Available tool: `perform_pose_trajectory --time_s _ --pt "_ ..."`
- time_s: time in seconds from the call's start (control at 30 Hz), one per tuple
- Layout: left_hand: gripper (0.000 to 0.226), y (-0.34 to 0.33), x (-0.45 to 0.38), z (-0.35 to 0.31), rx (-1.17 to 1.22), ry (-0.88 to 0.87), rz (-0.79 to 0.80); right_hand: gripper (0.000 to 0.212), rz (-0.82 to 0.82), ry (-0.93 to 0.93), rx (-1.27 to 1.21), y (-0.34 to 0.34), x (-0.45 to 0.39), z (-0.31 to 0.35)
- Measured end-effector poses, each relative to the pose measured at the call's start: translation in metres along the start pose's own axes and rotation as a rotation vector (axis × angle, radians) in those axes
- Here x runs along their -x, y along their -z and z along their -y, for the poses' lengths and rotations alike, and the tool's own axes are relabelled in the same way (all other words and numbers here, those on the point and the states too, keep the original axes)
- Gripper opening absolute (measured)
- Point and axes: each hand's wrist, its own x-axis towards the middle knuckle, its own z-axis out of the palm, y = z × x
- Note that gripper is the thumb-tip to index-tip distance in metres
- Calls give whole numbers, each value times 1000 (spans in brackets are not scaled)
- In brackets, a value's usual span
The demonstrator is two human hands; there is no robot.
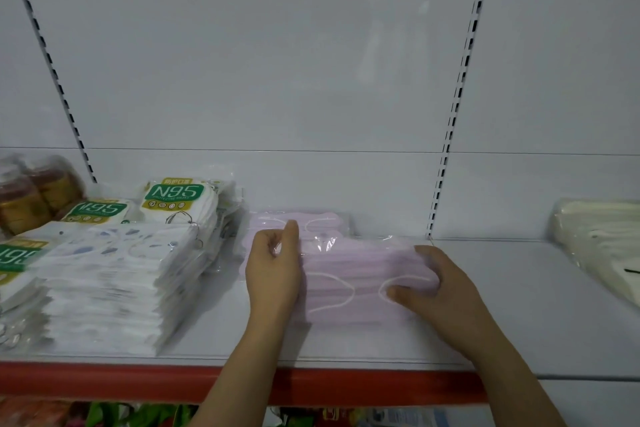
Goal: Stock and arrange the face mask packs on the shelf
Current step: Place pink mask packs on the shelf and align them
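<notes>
A clear pack of pink face masks [349, 274] lies flat on the white shelf [519, 305], its white ear loops showing. My left hand [273, 267] grips its left edge, thumb raised. My right hand [433, 284] holds its right end, fingers curled over the top. A second pink pack [322, 222] lies just behind it against the back wall. Left of these sit a stack of white patterned mask packs [114, 274] and several green-labelled N95 packs [176, 201].
Cream-coloured packs [602, 246] lie at the far right of the shelf. Brown packaged goods [31, 194] stand at the far left. A red strip [104, 381] runs along the shelf's front edge. Slotted uprights [450, 135] rise up the back wall.
</notes>
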Motion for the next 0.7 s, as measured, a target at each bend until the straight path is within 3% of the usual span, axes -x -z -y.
perform_pose_trajectory --time_s 0.07,0.13,0.23,0.33,0.43,0.53,0.63,0.7 --pt "23 -1 0 -6 8 -58 -20 60 -59 32 -37 5 0 2" --pt "25 1 -3 -3 -14 -83 -6 79 -27 36 -33 8 1 -1" --pt "34 2 -4 9 -41 10 37 98 57 -13 -29 7 3 -8" --pt "41 -1 0 12 2 91 67 88 52 -28 -27 3 2 -11" --pt "31 -5 2 3 11 22 64 65 -23 6 -10 0 1 -9" --pt "25 -2 1 -2 -5 -71 50 77 3 25 -21 5 2 -8" --pt "28 7 1 5 -48 -17 89 94 81 -1 12 11 5 -13" --pt "29 6 3 6 -68 35 117 89 76 -12 24 9 4 -14"
